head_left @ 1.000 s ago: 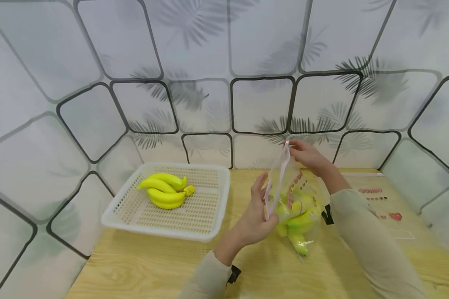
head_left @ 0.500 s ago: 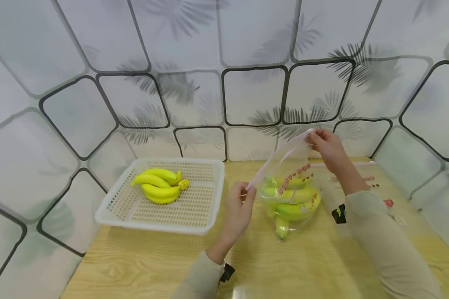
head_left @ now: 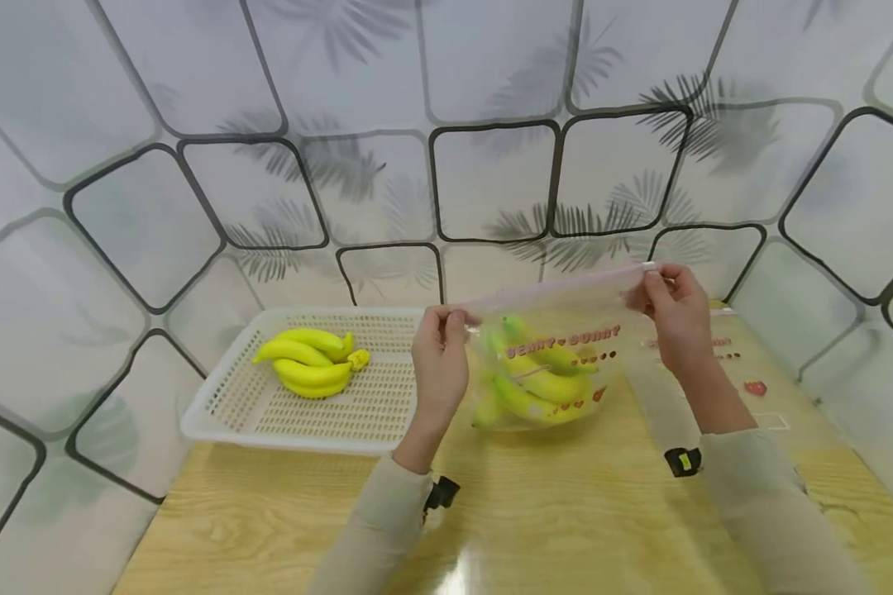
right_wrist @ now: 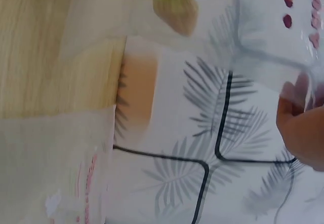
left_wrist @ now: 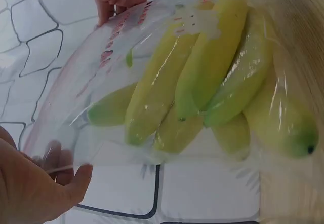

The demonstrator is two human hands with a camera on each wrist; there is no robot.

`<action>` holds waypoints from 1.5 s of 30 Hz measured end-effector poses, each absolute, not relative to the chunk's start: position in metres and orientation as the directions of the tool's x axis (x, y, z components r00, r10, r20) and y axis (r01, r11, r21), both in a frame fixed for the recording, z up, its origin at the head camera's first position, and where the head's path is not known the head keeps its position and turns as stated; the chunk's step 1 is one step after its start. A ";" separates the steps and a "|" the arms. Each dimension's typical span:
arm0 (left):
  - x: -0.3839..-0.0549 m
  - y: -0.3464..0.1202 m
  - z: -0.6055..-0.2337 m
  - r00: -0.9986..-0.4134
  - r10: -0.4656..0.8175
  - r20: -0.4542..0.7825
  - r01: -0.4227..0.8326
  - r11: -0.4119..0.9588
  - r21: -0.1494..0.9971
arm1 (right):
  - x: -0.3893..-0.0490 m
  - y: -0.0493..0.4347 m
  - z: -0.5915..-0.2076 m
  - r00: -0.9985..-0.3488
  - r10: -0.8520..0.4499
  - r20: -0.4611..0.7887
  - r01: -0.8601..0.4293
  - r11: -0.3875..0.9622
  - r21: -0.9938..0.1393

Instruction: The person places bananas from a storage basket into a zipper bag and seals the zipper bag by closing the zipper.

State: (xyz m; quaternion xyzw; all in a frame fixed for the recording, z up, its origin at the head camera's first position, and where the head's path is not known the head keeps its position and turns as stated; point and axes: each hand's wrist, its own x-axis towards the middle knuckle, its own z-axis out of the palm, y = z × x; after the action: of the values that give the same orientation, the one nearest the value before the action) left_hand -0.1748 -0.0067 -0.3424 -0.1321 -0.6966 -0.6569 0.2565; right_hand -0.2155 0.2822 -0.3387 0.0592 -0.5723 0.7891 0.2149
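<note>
A clear zip bag (head_left: 610, 318) with a pink top strip and red lettering hangs stretched between both hands. Inside it lie several yellow bananas (head_left: 543, 384) with green tips, large in the left wrist view (left_wrist: 207, 57) through the clear film. My left hand (head_left: 441, 364) pinches the bag's left top corner between thumb and fingers. At the other top corner, by the white slider (head_left: 649, 266), my right hand (head_left: 677, 318) pinches the strip. The right wrist view catches only part of the right hand (right_wrist: 304, 127) at the bag's edge.
Left of the bag stands a white perforated basket (head_left: 387, 446) holding a bunch of yellow bananas (head_left: 312, 364). Another flat printed bag (head_left: 781, 397) lies on the wooden table (head_left: 536, 504) at the right. A patterned curtain-like backdrop (head_left: 491, 190) rises behind the table.
The bag's mouth has gone from gaping to pulled straight and nearly level. My left hand has risen to the left, my right hand has shifted right, and the bag has turned its printed face forward.
</note>
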 end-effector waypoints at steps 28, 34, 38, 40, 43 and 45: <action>-0.225 0.016 -0.378 -0.664 -0.368 0.651 0.570 0.314 0.759 | -0.195 0.237 -0.372 -0.472 0.620 0.627 -0.774 0.049 -0.631; -0.213 0.009 -0.388 -0.720 -0.392 0.572 0.584 0.103 0.805 | -0.181 0.232 -0.382 -0.508 0.546 0.666 -0.794 0.002 -0.608; -0.202 0.002 -0.389 -0.770 -0.379 0.513 0.548 0.017 0.836 | -0.171 0.230 -0.384 -0.522 0.523 0.673 -0.800 -0.027 -0.599; -0.197 0.000 -0.388 -0.787 -0.361 0.501 0.538 -0.004 0.843 | -0.166 0.232 -0.382 -0.540 0.513 0.667 -0.793 -0.045 -0.607; -0.192 -0.003 -0.386 -0.780 -0.339 0.526 0.558 0.003 0.830 | -0.160 0.239 -0.377 -0.580 0.484 0.655 -0.772 -0.070 -0.632; -0.191 -0.004 -0.383 -0.763 -0.322 0.561 0.584 0.031 0.811 | -0.156 0.246 -0.372 -0.609 0.460 0.646 -0.750 -0.068 -0.658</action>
State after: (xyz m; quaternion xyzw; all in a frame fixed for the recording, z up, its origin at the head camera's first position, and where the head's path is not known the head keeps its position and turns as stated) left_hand -0.1910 -0.0043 -0.3829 -0.1025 -0.6384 -0.6883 0.3288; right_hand -0.1561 0.2460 -0.3724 0.1349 -0.5372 0.7182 0.4211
